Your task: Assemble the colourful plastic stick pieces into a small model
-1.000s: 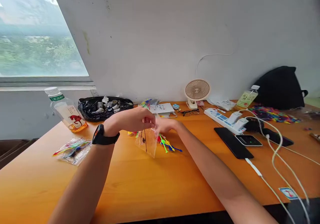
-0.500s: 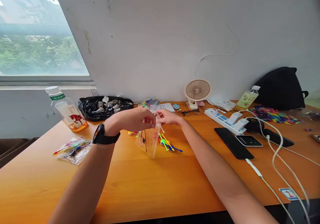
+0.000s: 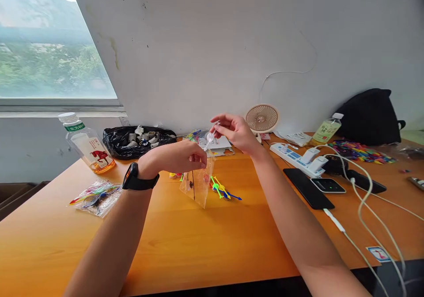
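Now L hand (image 3: pixel 180 156) pinches top of small clear plastic zip bag (image 3: pixel 196 185) above orange wooden table (image 3: pixel 205 239); R hand (image 3: pixel 236 131), at bag's 1 o'clock, pinches small white plastic piece (image 3: pixel 210 138).

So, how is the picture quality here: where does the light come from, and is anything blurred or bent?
Head view: daylight enters from the window at the left, which looks washed out; the table shows a soft sheen near the left edge; the right hand and its small clear piece look slightly blurred; the left hand and bag are sharper; the wide lens slants the window frame.
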{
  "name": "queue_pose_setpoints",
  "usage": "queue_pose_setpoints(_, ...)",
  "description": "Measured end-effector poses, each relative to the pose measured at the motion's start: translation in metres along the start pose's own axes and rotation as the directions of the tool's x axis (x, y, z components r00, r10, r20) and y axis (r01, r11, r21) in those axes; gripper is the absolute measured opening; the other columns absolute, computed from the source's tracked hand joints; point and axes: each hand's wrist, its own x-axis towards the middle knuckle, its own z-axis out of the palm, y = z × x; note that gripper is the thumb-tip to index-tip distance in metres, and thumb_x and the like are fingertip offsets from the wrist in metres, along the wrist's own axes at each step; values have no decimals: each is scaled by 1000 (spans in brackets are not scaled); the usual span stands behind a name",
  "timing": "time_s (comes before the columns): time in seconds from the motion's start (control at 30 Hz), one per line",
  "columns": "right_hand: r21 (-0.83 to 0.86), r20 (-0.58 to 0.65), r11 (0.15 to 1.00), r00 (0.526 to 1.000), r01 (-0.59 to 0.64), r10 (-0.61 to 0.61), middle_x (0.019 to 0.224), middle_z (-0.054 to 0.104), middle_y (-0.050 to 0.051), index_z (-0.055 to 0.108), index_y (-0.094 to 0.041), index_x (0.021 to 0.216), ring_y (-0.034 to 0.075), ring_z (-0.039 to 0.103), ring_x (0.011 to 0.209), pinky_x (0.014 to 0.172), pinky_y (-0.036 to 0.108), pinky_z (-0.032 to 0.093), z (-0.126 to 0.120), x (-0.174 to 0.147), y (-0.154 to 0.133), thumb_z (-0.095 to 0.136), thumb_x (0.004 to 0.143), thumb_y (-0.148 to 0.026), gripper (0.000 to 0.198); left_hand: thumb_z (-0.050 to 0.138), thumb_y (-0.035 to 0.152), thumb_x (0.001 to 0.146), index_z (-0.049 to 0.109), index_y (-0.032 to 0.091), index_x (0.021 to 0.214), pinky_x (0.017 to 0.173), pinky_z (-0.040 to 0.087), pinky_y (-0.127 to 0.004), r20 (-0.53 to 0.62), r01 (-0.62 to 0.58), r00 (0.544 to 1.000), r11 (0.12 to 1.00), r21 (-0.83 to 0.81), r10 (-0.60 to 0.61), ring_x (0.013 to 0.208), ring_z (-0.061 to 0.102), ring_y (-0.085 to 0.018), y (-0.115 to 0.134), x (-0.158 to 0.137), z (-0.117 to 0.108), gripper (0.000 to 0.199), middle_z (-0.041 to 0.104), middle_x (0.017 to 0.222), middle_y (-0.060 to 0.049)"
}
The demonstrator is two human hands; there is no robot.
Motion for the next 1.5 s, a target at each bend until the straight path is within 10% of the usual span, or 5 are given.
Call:
queue_pose_setpoints(0.53, -607, 129, 794, 983, -26, 131, 78, 66, 2, 70, -17, 92, 14, 51, 67, 62, 26, 35, 10, -1, 24, 51, 97, -30, 24, 57, 25, 91, 78, 23, 101, 68, 47, -21, -11, -16, 1000, 1000, -16, 15, 74, 69, -14, -5, -4, -1, 23, 77, 89, -2)
queue_pose_setpoints(0.7, -735, 294, 672, 852, -88, 433, 79, 66, 3, 67, -17, 86, 14, 52, 68, 60, 25, 33, 19, -7, 71, 63, 86, -22, 7, 60, 26, 90, 78, 22, 101, 67, 47, -21, -20, -18, 1000, 1000, -19, 17, 74, 69, -14, -5, -2, 1, 22, 77, 89, -3)
queue_pose_setpoints(0.83, -707, 450, 706, 753, -29, 481, 70, 64, 1, 65, -18, 78, 16, 51, 67, 58, 26, 33, 37, -13, 102, 68, 77, -15, 4, 59, 25, 90, 78, 23, 102, 68, 47, -21, -21, -16, 1000, 1000, -15, 15, 77, 69, -15, -4, -3, 0, 23, 77, 90, -3)
queue_pose_setpoints(1.3, -478, 577, 858, 670, -185, 466, 61, 60, -2, 63, -14, 66, 11, 52, 59, 55, 22, 37, 41, -15, 111, 67, 71, -10, 8, 58, 21, 88, 79, 23, 100, 65, 44, -20, -8, -5, 1000, 1000, 4, 5, 73, 67, -14, -6, -4, -3, 24, 77, 87, -2)
queue_pose_setpoints(1.5, -306, 509, 899, 744, -312, 432, 63, 62, -2, 62, -15, 61, 11, 53, 61, 60, 23, 42, 34, -9, 94, 69, 70, -14, 11, 57, 29, 91, 78, 23, 99, 63, 44, -21, -31, -7, 1000, 1000, 4, 7, 71, 66, -14, -7, -9, -6, 23, 76, 86, -2)
